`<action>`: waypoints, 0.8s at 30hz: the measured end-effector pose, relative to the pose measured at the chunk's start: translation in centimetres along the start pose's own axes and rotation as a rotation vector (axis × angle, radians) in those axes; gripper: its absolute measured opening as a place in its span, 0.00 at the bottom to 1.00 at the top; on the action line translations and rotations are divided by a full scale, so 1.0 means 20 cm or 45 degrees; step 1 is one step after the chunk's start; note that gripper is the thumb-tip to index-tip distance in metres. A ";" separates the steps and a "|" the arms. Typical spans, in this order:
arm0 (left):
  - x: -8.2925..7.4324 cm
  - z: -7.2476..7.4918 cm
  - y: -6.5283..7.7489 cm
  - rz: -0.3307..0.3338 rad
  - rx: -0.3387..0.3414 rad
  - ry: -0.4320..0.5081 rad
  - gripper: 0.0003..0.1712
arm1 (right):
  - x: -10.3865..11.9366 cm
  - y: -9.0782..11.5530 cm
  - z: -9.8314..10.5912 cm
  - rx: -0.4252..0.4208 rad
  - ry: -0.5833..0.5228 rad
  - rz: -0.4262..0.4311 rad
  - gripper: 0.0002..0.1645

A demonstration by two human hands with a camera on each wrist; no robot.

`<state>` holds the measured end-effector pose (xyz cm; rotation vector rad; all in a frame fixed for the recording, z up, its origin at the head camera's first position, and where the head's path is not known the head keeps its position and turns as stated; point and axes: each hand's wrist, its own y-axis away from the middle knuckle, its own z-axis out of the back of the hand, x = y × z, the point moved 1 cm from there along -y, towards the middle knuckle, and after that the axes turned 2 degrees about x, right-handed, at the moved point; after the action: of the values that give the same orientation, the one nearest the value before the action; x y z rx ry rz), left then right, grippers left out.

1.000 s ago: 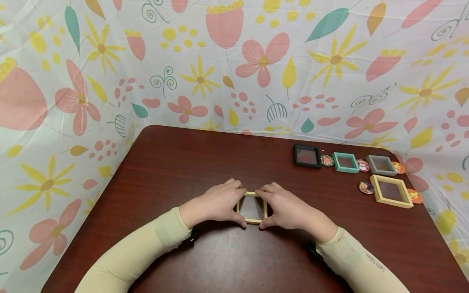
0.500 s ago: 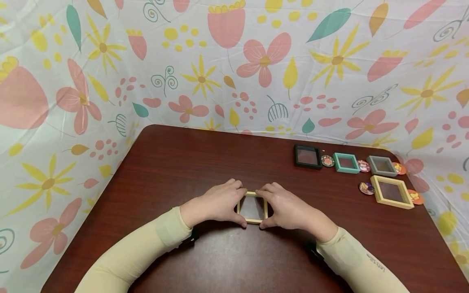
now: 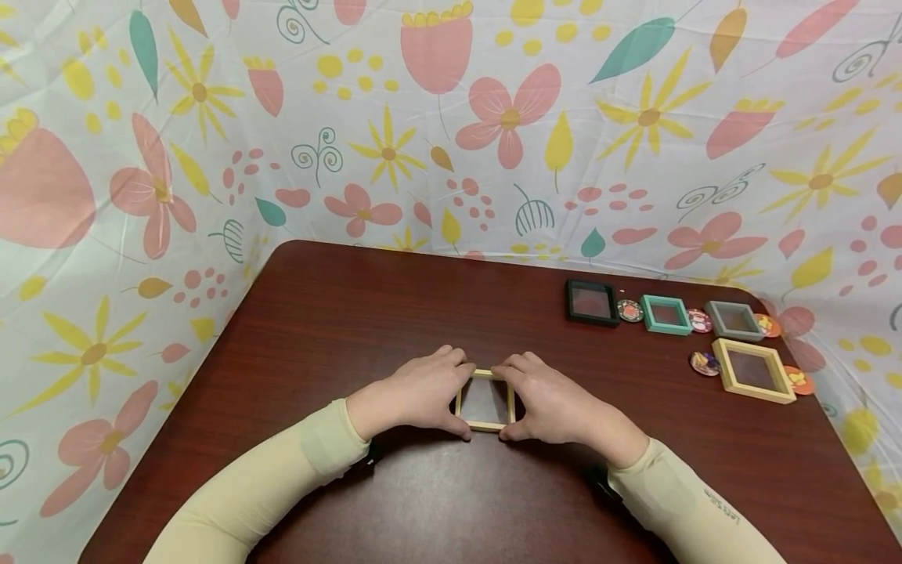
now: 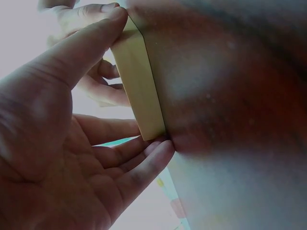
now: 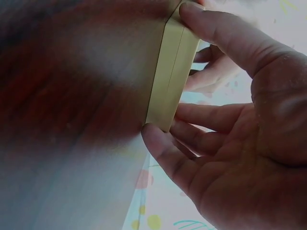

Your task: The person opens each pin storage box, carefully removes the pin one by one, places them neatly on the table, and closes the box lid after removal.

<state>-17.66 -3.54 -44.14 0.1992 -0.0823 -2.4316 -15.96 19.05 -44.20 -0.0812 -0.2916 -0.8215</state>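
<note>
A small square yellow frame with a clear film window (image 3: pixel 485 428) lies flat on the table in front of me. My left hand (image 3: pixel 421 392) grips its left side, thumb at the near corner and fingers at the far corner. On the opposite side my right hand (image 3: pixel 553 399) holds it the same way. In the left wrist view the frame's plain yellow side (image 4: pixel 139 81) stands between thumb and fingertips. The right wrist view shows another side (image 5: pixel 171 72) with a thin seam along it, pinched between thumb and fingers.
At the table's (image 3: pixel 338 305) back right stand a black frame (image 3: pixel 569 301), a teal frame (image 3: pixel 665 327), a grey frame (image 3: pixel 736 333) and a larger yellow frame (image 3: pixel 757 390). Round picture badges (image 3: pixel 704 363) lie beside them. A flower-patterned cloth (image 3: pixel 493 196) hangs behind.
My left thumb shifts very slightly at the frame's near corner. Otherwise both hands and the yellow frame stay in place.
</note>
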 end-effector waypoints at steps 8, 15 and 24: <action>0.00 -0.01 0.00 -0.007 -0.011 -0.014 0.59 | 0.00 0.00 -0.01 -0.021 0.033 0.034 0.56; -0.01 0.00 0.00 0.079 -0.065 0.154 0.65 | -0.05 0.01 0.01 -0.027 0.103 0.028 0.62; -0.10 -0.01 -0.09 0.101 -0.071 0.520 0.66 | -0.28 0.08 0.15 -0.003 0.113 -0.135 0.60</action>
<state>-17.40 -0.87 -44.22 0.6478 0.1564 -2.2642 -19.15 24.63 -42.87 -0.0314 -0.2126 -0.9284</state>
